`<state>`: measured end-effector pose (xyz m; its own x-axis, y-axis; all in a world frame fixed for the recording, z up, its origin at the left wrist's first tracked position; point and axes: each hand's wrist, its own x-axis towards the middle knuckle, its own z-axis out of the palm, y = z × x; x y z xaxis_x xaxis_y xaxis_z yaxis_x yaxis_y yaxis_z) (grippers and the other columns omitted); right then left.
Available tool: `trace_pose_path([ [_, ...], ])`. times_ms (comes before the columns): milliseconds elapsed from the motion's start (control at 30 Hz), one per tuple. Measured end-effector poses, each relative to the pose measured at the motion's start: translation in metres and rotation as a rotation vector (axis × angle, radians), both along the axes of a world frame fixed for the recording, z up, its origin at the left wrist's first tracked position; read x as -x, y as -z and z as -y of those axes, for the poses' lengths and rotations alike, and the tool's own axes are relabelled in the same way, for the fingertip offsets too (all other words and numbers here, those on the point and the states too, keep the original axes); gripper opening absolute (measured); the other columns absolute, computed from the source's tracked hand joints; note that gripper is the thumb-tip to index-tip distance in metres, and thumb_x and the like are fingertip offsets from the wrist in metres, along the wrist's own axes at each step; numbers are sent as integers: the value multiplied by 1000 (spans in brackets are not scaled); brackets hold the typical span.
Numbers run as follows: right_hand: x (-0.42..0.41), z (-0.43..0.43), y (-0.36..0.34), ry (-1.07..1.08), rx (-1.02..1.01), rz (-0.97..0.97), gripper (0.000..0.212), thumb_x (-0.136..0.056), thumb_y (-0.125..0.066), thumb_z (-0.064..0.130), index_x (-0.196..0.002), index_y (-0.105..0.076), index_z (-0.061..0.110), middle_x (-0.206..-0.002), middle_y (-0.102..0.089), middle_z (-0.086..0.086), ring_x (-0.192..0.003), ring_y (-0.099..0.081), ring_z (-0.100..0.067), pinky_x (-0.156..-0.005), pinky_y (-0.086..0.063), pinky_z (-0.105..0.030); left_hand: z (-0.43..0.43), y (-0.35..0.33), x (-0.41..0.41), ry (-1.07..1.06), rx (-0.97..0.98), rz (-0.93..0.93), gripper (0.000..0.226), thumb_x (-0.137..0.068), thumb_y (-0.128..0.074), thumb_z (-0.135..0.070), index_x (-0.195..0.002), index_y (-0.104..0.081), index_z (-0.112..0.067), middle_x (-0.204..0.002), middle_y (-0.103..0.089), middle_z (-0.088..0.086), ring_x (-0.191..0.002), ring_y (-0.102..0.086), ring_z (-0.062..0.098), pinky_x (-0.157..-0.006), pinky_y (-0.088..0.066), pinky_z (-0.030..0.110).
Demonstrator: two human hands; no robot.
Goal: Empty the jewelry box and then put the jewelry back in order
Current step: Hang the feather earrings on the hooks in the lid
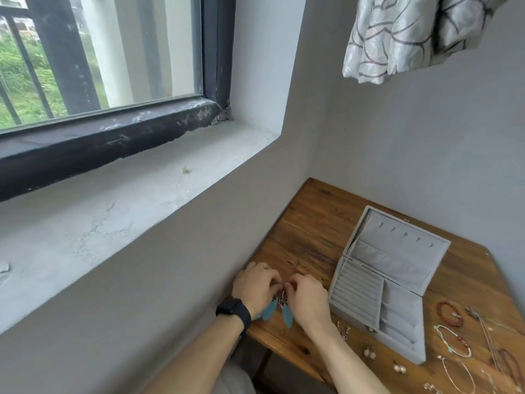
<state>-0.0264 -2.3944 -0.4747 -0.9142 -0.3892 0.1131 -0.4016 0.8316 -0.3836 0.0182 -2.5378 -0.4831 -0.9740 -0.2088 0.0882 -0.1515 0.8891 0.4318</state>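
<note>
jewelry box (358,290) sits open on the wooden table (312,223), its lid (397,245) laid flat behind it. i see one block of ring rolls on the left of the base and a few long slots on the right, all bare grey lining; the lid's pocket and hooks carry nothing either.

just left of the box, my view has the left hand (255,285) and right hand (308,297) meeting fingertip to fingertip. both sets of fingers are curled in, pinching the metal tops of the feather earrings (287,318), and the teal feathers hang out below the fingers, between the two wrists. i count two feathers plainly; a third sliver of teal by the left wrist i cannot tell. the left wrist wears a black watch (234,309) and one finger a ring (262,265).

right of the box lie one red bead bracelet (449,312), one pale cord bracelet (453,339) and a bundle of thin chains (488,345) too fine to count. near the front edge are two small clusters of pearl earrings (369,354).
</note>
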Motion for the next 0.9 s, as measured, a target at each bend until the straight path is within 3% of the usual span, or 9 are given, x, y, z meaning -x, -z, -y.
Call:
trace_pose_path([
  [133, -2, -5, 6, 11, 139, 16, 17, -101, -55, 28, -104, -72, 25, -96, -67, 9, -85, -60, -6, -72, -45, -18, 7, 1, 0, -38, -182, -40, 11, -97, -56, -42, -98, -66, -36, -100, -67, -18, -96, -57, 6, -82, -51, 31],
  [233, -7, -12, 2, -27, 422, 155, 13, -99, -59, 29, -98, -71, 34, -92, -68, 21, -89, -61, 5, -76, -42, -11, 6, -6, -4, -74, -440, -52, 9, -95, -58, -44, -91, -63, -38, -91, -66, -22, -87, -58, -5, -72, -48, 20],
  [333, -16, -21, -10, 11, 671, 287, 12, -98, -61, 33, -95, -71, 39, -95, -70, 25, -94, -63, 7, -83, -49, -19, 1, -17, -8, -72, -595, -93, 10, -93, -60, -45, -89, -64, -37, -90, -69, -22, -89, -60, -7, -77, -46, 19],
  [433, -24, -33, -25, 70, 781, 297, 10, -96, -62, 39, -94, -71, 41, -98, -70, 27, -97, -62, 8, -91, -49, -24, -7, -35, -14, -8, -691, -149, 8, -92, -62, -43, -91, -67, -37, -87, -72, -22, -89, -62, -8, -78, -44, 18],
  [567, -35, -57, -54, 42, 870, 253, 12, -96, -62, 43, -99, -73, 41, -99, -73, 22, -100, -65, 1, -87, -52, -24, -26, -70, -21, 126, -751, -168, 8, -92, -68, -37, -99, -71, -38, -93, -73, -21, -92, -65, -5, -81, -47, 16],
  [700, -44, -86, -88, 20, 920, 129, 8, -93, -67, 40, -97, -74, 42, -97, -73, 25, -97, -65, 8, -73, -51, -7, -50, -114, -25, 273, -723, -185, 12, -92, -69, -38, -100, -76, -32, -94, -75, -17, -91, -69, 2, -81, -56, 21],
  [900, -54, -130, -113, 34, 990, 32, 11, -92, -71, 34, -101, -76, 37, -98, -74, 24, -98, -67, 4, -75, -53, -11, -96, -151, -28, 372, -683, -195, 11, -90, -72, -37, -93, -79, -28, -88, -76, -15, -84, -71, 5, -72, -53, 15],
])
